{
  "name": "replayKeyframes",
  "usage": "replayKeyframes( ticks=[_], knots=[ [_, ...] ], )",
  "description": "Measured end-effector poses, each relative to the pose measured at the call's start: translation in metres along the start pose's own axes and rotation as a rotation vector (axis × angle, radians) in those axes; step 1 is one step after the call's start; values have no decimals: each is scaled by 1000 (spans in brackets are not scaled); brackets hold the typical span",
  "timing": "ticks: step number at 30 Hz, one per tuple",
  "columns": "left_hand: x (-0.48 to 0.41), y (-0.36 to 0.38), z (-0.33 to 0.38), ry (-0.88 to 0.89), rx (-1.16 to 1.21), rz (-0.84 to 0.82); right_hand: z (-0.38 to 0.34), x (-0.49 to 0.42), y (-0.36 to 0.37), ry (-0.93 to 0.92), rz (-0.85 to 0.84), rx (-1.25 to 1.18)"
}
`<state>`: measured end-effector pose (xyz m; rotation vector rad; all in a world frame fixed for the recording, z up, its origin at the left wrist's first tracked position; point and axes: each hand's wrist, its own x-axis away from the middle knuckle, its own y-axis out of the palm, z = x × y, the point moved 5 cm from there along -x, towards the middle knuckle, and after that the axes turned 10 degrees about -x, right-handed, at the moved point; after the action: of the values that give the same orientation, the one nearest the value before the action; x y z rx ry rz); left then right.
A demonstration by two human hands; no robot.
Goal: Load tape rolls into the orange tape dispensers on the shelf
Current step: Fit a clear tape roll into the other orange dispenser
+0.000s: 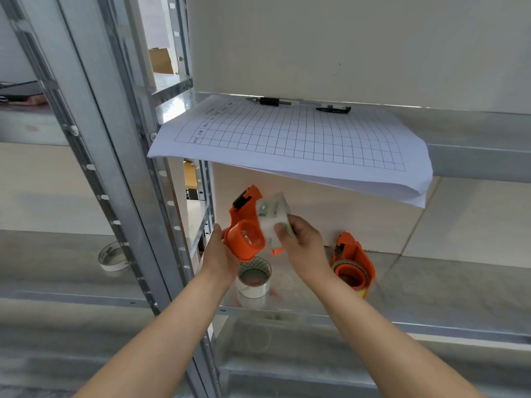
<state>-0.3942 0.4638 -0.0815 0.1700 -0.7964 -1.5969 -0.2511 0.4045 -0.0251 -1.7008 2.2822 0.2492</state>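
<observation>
My left hand [219, 251] grips an orange tape dispenser [245, 225] from the left and holds it above the metal shelf [431, 297]. My right hand [301, 239] holds a whitish tape roll [273, 215] tilted against the dispenser's round hub. A second orange dispenser [355, 264] with a roll in it rests on the shelf to the right. Below my hands a clear tape roll [254, 278] stands upright on the shelf.
A stack of gridded paper [287, 142] overhangs the upper shelf just above my hands, with two pens [270, 101] behind it. Another tape roll [112, 257] lies on the neighbouring shelf to the left, past the steel uprights [138, 196].
</observation>
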Motion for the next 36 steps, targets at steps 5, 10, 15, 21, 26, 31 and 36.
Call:
replayKeyframes(
  ticks=[5, 10, 15, 21, 26, 31, 36],
  knots=[
    [5, 11, 5, 60, -116, -127, 6, 8, 19, -16, -130, 76],
    [7, 7, 5, 76, -199, -163, 14, 11, 24, 26, -185, 67],
    [13, 13, 2, 112, -311, -189, 22, 13, 26, 53, -154, 44],
    [21, 15, 3, 200, -449, -214, 31, 14, 30, 58, -99, 64],
    [19, 8, -1, 202, -567, -173, 36, 11, 30, 163, -119, -103],
    [18, 3, -2, 201, -617, -132, 29, 6, 21, 250, -397, -47],
    [18, 6, 4, 290, -869, -29, 0, -8, 8, -65, -179, 195]
  ],
)
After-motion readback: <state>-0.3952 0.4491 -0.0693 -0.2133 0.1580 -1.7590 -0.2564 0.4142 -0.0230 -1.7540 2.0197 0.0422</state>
